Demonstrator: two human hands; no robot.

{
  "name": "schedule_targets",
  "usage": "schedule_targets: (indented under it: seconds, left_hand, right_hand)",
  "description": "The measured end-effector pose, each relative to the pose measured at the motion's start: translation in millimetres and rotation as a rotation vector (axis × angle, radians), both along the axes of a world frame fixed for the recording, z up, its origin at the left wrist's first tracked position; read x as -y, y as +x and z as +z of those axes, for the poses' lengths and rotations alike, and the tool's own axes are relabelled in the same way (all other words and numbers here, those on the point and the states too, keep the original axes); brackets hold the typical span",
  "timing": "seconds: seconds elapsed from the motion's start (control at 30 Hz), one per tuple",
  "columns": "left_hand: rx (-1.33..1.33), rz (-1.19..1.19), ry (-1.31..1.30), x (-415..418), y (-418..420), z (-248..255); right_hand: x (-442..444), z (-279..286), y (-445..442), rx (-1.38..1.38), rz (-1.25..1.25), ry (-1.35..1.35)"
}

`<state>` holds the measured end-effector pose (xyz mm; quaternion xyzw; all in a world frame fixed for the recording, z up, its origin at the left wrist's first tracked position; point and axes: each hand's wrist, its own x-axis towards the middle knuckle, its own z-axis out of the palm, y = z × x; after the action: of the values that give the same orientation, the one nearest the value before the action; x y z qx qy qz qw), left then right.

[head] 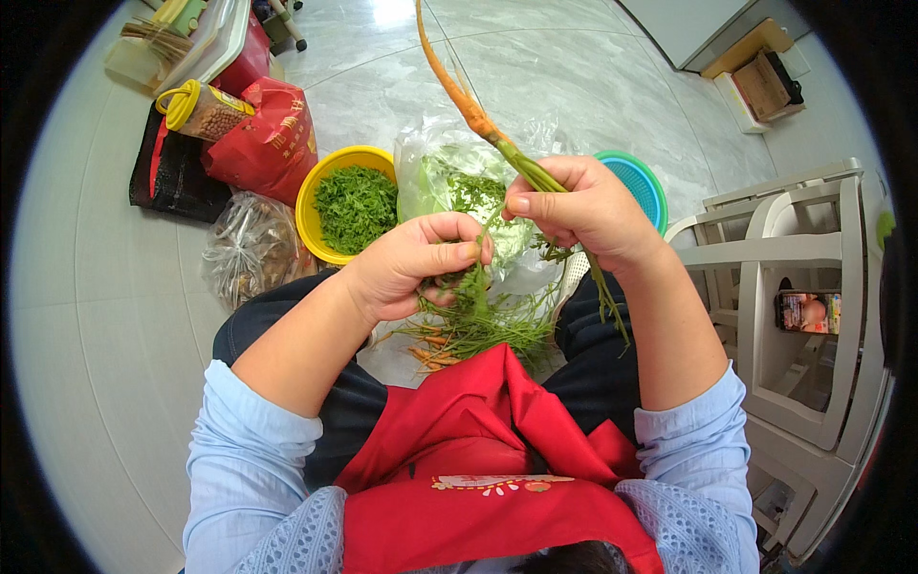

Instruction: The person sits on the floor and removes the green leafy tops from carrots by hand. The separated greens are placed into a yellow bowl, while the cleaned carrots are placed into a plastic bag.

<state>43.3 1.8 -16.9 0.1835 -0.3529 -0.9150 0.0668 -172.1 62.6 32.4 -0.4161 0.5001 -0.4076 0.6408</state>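
My right hand (584,208) grips the green stems of a thin carrot (466,107), whose orange root points up and away from me. Pinched between the thumb and fingers of my left hand (423,265) are carrot leaves (472,287), which hang below the hand. A stretch of green stalk spans the gap between both hands. Under them, on the floor between my legs, lies a heap of carrot stems (502,337) with several small carrots (434,351). Behind my hands sits a clear plastic bag (416,143) with leafy greens in it.
Chopped-looking green leaves fill a yellow basin (308,215) on the left. A blue and green basket (635,183) is partly hidden behind my right hand. Bags, including a red one (269,143), and a nut jar (208,111) crowd the left. Stacked white plastic chairs (792,251) hold a phone (809,312).
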Motion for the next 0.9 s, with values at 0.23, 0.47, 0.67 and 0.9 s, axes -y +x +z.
schedule_targets:
  seconds: [0.23,0.47,0.67,0.9]
  left_hand:
    - [-0.127,0.081,-0.061,0.2,4.3,6.6]
    - [-0.063,0.043,0.015,2.2,6.5,17.4]
    - [-0.047,0.105,0.047,-4.5,-2.1,11.1]
    - [0.006,0.199,-0.03,-10.1,-10.2,25.5]
  right_hand:
    - [0.0,-0.9,-3.7,0.025,0.059,0.031]
    - [0.8,-0.5,-6.2,0.105,0.081,0.043]
    - [0.8,1.7,-4.9,0.084,0.04,0.075]
    - [-0.2,2.1,-5.6,0.055,-0.008,0.071]
